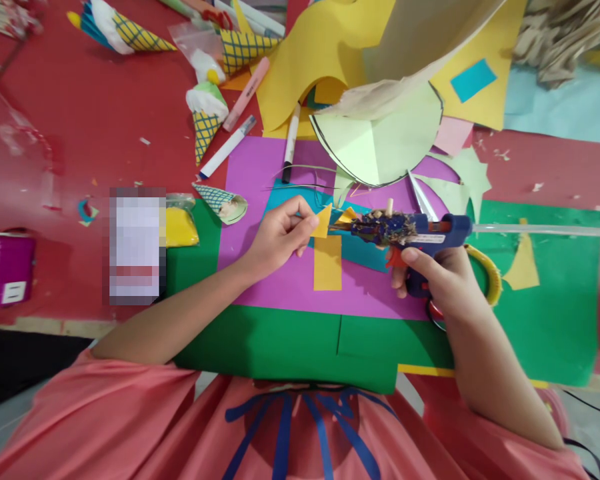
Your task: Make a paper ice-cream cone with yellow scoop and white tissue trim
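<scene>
My left hand (287,235) pinches a small yellow paper piece (323,222) between thumb and fingertips. In my right hand (437,270) is a dark blue glue gun (420,230) with an orange trigger, its front crusted with dried residue. A long clear glue stick (545,230) juts from its back. The nozzle points left and meets or nearly meets the edge of the yellow piece; I cannot tell if they touch. Below them a yellow paper rectangle (327,270) lies on purple paper (275,287). A blue paper strip (365,250) is partly hidden behind the gun.
Green sheets (290,340) lie under the purple paper. Left are a small patterned paper cone (223,202) and a yellow packet (181,225). Markers (229,147), finished paper ice-cream cones (207,120) and a pale green paper disc (380,143) lie farther back. Scissors (490,273) sit behind my right wrist.
</scene>
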The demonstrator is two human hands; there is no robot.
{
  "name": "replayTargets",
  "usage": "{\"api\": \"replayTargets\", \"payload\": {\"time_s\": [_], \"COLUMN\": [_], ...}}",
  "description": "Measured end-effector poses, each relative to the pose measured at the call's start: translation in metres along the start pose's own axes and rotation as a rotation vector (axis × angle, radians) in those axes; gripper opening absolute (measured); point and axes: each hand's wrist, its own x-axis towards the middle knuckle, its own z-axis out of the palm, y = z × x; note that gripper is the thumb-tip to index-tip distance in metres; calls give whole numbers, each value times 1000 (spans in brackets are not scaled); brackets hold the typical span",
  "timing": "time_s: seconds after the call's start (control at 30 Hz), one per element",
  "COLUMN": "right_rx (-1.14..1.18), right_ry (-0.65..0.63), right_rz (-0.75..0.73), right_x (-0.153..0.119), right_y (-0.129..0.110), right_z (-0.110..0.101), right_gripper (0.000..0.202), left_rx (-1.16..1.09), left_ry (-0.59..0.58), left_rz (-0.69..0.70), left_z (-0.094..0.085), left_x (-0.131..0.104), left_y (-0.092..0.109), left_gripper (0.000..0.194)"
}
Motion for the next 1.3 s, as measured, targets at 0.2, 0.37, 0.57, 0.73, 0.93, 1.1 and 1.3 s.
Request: {"api": "replayTargets", "payload": {"time_s": [0.2, 0.37, 0.57, 0.73, 0.93, 1.1, 1.3], "right_rx": [-31, -33, -58, -93, -69, -72, -104], "right_ry": [9, 9, 29, 0, -25, -46, -47], "right_rz": [-3, -5, 3, -5, -1, -3, -8], "right_x": [-2, -2, -2, -2, -2, -1, -1], "right_y": [1, 1, 1, 3, 3, 2, 4], "right_z": [1, 2, 4, 2, 2, 1, 0], "right_gripper": [38, 40, 40, 40, 40, 41, 42], "left_rx": [2, 22, 22, 41, 42, 16, 26], "left_ry": [18, 50, 70, 81, 98, 94, 89], "left_rz": [-17, -30, -27, -39, -51, -41, -54], "left_z": [-1, -1, 0, 0, -1, -1, -1], "left_x": [0, -1, 0, 0, 0, 0, 0], "left_y": [-3, -3, -1, 0, 0, 0, -1], "left_gripper": [33, 34, 33, 34, 33, 34, 34]}}
